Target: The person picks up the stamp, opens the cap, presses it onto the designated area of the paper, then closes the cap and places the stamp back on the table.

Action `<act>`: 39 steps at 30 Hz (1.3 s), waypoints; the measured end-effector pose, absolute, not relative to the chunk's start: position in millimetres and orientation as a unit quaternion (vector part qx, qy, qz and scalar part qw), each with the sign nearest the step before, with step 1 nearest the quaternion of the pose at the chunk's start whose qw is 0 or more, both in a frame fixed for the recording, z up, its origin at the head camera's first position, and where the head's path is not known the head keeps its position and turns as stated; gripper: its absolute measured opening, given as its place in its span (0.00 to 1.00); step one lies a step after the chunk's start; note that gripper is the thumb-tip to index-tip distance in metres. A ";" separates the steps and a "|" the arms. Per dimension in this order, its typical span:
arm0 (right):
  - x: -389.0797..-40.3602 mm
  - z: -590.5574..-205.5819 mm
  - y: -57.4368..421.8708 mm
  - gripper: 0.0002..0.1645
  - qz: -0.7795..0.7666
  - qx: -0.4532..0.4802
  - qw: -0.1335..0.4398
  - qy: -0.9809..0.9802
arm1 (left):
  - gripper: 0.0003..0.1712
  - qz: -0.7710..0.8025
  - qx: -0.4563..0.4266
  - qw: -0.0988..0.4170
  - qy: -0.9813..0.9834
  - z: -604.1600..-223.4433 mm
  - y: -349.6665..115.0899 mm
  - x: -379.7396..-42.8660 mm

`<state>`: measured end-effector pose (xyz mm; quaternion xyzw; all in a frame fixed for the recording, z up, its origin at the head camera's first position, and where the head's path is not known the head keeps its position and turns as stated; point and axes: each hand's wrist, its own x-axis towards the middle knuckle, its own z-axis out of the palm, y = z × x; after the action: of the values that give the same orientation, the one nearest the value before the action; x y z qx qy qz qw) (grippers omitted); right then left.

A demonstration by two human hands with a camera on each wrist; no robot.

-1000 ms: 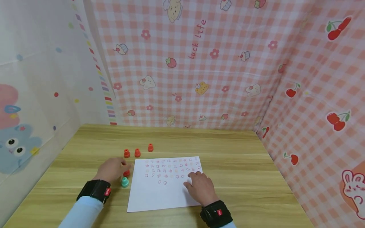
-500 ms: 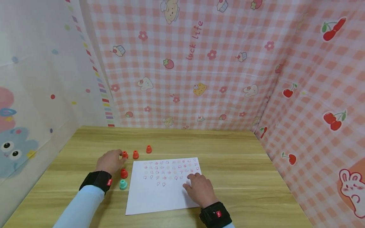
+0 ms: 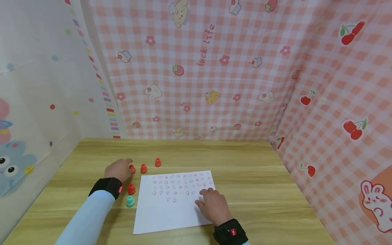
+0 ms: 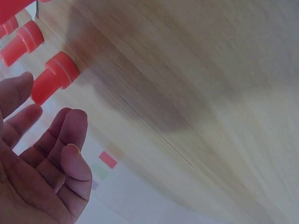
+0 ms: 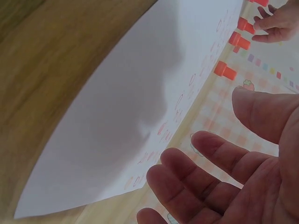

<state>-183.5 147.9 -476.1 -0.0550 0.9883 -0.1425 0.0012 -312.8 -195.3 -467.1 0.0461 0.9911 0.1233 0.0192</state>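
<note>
My left hand (image 3: 117,169) is beside the leftmost red stamp (image 3: 132,169) of the back group, its fingers spread loosely. In the left wrist view the thumb and a finger come right up to the narrow end of that stamp (image 4: 63,70), which stands on the table. Two more red stamps, one in the middle (image 3: 143,168) and one farther right (image 3: 157,162), stand beyond it. Nearer me are another red stamp (image 3: 131,189) and a teal stamp (image 3: 130,201). My right hand (image 3: 214,206) is over the right side of a white paper (image 3: 165,217), fingers relaxed, holding nothing.
Rows of small reddish and pale printed marks (image 3: 180,187) cover the paper's upper half. The wooden table (image 3: 251,190) meets a pink checked cloth (image 3: 196,112) behind and at right, and a white patterned cloth (image 3: 61,115) at left.
My left hand has moved away from the nearer red stamp, back to the leftmost of the far ones. My right hand stays over the paper. The head view has shifted slightly.
</note>
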 end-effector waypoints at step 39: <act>-182.6 -478.6 147.7 0.22 -0.132 -0.050 0.003 0.990 | 0.11 0.170 0.078 -0.004 0.982 -443.6 -183.9 -300.8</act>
<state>-182.6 147.7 -478.6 -0.0504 0.9899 -0.1322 0.0027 -300.8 -183.9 -443.6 0.0785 0.9824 0.1696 -0.0045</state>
